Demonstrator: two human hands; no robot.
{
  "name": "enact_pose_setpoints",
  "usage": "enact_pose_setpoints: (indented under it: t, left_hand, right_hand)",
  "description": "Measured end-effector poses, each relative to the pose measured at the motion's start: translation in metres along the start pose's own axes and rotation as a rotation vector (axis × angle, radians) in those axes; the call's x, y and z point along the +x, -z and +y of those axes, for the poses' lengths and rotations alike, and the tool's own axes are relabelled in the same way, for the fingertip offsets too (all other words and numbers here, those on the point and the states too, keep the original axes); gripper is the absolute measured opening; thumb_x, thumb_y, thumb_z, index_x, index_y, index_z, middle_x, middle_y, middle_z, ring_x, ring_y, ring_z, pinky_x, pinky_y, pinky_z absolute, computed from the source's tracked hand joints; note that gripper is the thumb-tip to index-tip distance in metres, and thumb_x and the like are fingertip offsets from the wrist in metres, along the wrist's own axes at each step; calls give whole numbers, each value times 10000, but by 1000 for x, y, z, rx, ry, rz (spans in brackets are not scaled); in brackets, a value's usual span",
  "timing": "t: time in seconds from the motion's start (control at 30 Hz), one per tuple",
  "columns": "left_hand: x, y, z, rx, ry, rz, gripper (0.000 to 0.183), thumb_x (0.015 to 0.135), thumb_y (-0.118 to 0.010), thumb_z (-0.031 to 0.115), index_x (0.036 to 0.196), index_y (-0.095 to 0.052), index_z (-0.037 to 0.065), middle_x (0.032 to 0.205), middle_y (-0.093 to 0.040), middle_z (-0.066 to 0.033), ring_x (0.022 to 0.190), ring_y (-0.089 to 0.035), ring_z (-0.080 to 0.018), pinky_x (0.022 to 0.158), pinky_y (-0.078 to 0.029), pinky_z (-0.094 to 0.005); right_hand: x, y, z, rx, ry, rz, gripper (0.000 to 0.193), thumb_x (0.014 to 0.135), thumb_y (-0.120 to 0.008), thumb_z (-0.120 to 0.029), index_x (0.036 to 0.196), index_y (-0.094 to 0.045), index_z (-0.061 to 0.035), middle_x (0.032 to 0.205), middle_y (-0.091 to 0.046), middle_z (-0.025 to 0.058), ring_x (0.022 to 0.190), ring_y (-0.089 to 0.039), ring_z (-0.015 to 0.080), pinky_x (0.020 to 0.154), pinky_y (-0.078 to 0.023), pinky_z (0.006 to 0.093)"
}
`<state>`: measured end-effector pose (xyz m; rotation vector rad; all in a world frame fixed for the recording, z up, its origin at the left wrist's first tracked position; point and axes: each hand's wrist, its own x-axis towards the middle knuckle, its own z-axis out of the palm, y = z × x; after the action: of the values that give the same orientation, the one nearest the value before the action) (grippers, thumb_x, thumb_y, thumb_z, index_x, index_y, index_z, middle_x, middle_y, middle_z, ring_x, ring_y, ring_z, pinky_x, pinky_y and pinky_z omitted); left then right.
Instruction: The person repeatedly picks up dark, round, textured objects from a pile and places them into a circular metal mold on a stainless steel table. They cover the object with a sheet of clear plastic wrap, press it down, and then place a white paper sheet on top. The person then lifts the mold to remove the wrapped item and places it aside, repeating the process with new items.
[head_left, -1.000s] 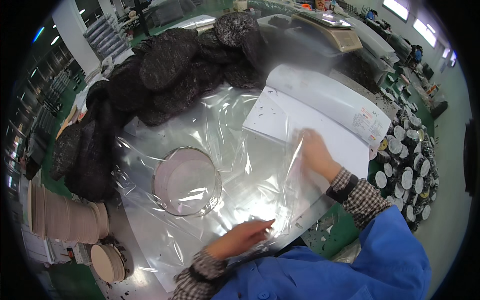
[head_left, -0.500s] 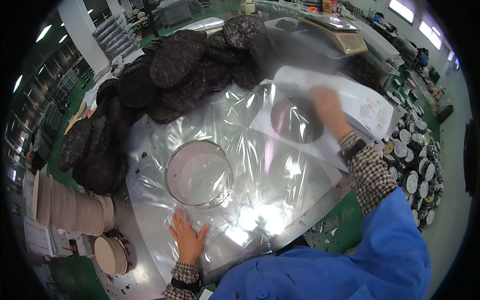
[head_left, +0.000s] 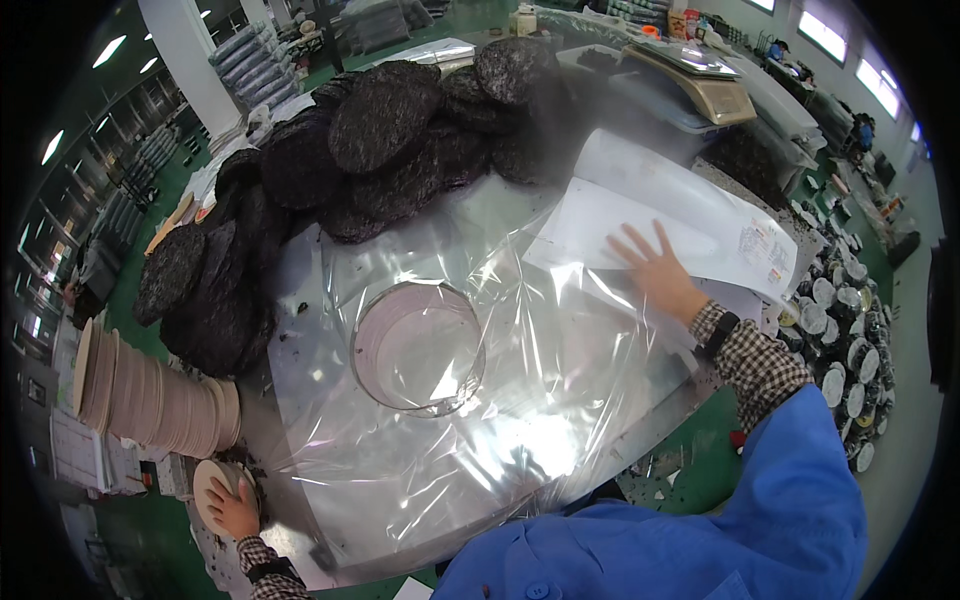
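Blue jacket cloth (head_left: 650, 545) is filling the near edge, with 2 checked sleeves (head_left: 770, 370) reaching out from it. At the lower left, the left hand (head_left: 233, 510) is resting on the short stack (head_left: 210, 472) of pale discs; its fingers are lying open and apart across the top disc's face. This stack is sitting at the table's left edge, just beside the tall stack (head_left: 160, 395), which is leaning over to the left. Clear film (head_left: 350, 490) is covering most of the metal table (head_left: 262, 420), wrinkling and catching bright glare. On the table's middle, between the 2 hands, the round ring (head_left: 470, 388) is standing within the film's spread, its inside showing pinkish; I cannot tell whether film is passing over it or under it. Farther right, the right hand (head_left: 662, 280) is lying palm down over the white sheet (head_left: 572, 232), its fingers straight and fanned, gripping nothing. Behind that hand, the sheet's far part is curling up into a roll (head_left: 690, 195). To the right, small tubs (head_left: 845, 345) are piling up. Beyond the film, dark round cakes (head_left: 385, 115) are heaping along the back and left. Farther off, a scale (head_left: 700, 88) is standing at the right and a white pillar (head_left: 180, 50) is rising at the left.
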<state>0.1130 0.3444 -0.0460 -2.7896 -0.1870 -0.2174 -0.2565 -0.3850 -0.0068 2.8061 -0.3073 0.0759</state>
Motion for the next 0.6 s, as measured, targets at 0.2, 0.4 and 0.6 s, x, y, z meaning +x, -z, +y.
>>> enact_pose_setpoints:
  t: [0.2, 0.4, 0.6]
  left_hand:
    - [-29, 10, -4, -157, -219, 191, 513, 1015, -455, 380, 1445, -400, 106, 1266, -556, -254, 1046, -596, -414, 855, -501, -469]
    - [-32, 88, -6, 34, -300, 12, 351, 989, -515, 243, 1243, -581, 9, 944, -672, -245, 823, -676, -360, 698, -532, -423]
    - [-83, 197, 146, -899, -854, 838, 335, 963, -452, 67, 1245, -586, -54, 1197, -663, -173, 1037, -673, -299, 859, -545, -365]
  right_hand:
    - [29, 54, 24, 414, -247, 627, 211, 763, -619, 4, 973, -629, -11, 1298, -536, 188, 1272, -454, 387, 1059, -347, 545]
    - [144, 167, -1, 349, -146, 1200, 229, 874, -595, -36, 1103, -584, -31, 1026, -653, 144, 851, -652, 320, 746, -523, 373]
    - [247, -13, -9, 934, -448, 449, 227, 912, -598, -206, 1023, -603, -9, 880, -662, 189, 838, -647, 390, 717, -498, 463]
